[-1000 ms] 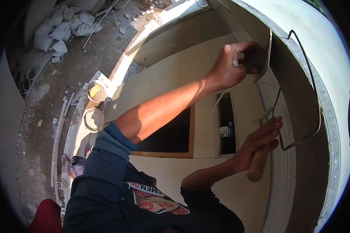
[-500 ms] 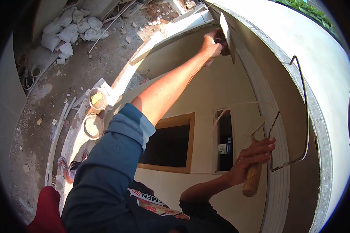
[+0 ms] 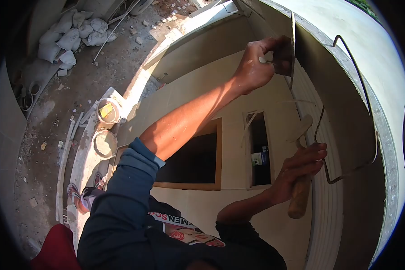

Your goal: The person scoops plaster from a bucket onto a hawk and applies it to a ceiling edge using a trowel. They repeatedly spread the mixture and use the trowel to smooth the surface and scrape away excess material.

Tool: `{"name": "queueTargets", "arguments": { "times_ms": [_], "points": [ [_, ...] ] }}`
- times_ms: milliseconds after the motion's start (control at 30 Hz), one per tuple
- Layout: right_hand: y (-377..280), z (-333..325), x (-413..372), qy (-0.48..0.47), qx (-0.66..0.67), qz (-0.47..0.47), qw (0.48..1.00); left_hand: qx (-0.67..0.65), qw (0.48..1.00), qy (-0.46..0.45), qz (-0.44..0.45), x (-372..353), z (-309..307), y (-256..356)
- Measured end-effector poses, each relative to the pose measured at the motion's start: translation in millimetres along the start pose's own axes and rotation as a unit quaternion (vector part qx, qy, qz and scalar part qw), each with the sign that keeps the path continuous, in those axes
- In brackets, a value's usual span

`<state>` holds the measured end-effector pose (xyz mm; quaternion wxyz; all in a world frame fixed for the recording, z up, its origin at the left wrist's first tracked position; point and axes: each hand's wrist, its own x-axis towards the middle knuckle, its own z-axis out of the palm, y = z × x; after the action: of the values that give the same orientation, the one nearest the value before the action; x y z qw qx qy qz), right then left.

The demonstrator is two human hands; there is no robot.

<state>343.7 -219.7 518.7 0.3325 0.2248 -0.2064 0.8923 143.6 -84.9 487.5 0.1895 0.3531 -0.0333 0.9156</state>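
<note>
My left hand [image 3: 256,67] is closed round the handle of a plastering trowel [image 3: 293,51]. Its thin flat blade appears nearly edge-on, close along the shaded wall face [image 3: 315,54]. Lower right, my right hand [image 3: 299,173] grips a second tool, a hand trowel with a rounded wooden handle [image 3: 298,202]. From that handle a curved metal neck rises to a pale blade [image 3: 305,126], seen partly from its edge. A bent metal rod [image 3: 362,85] loops beside my right fingertips, its upper end at the wall's top edge.
Far below on a ledge stand two buckets [image 3: 105,144], one [image 3: 109,111] with a yellow item inside. White sacks [image 3: 69,38] are piled at the upper left on rubble-strewn ground. A wood-framed opening [image 3: 218,155] and a narrow niche [image 3: 260,148] lie in the wall below.
My left hand and its trowel have moved right and slightly down in view, along the wall. My right hand has shifted a little right and up. The whole view has shifted slightly.
</note>
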Motion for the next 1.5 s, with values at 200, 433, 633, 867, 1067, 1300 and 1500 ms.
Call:
{"name": "queueTargets", "arguments": {
  "times_ms": [200, 433, 633, 867, 1067, 1300, 1500],
  "points": [
    [0, 1, 3, -0.004, 0.031, 0.000, 1.000, -0.021, 0.996, -0.089, -0.005, -53, 28, 78],
    [-21, -22, -9, 0.070, -0.060, -0.010, 0.996, -0.083, 0.995, -0.039, -0.029, -109, -21, 90],
    [-23, -84, -49, 0.267, -0.297, 0.087, 0.913, -0.066, 0.964, 0.188, -0.178, -172, -115, 140],
    [12, -158, -142, 0.357, -0.695, 0.290, 0.553, -0.016, 0.919, 0.280, -0.277, -215, -146, 178],
    [16, -139, -123, -0.005, -0.902, 0.214, 0.375, -0.004, 0.892, 0.307, -0.332, -228, -151, 179],
    [-3, -149, -95, -0.190, -0.938, 0.151, 0.246, -0.081, 0.882, 0.264, -0.383, -234, -132, 185],
    [-4, -155, -76, -0.125, -0.964, 0.069, 0.226, -0.178, 0.916, 0.042, -0.358, -252, -143, 189]
  ]
}}
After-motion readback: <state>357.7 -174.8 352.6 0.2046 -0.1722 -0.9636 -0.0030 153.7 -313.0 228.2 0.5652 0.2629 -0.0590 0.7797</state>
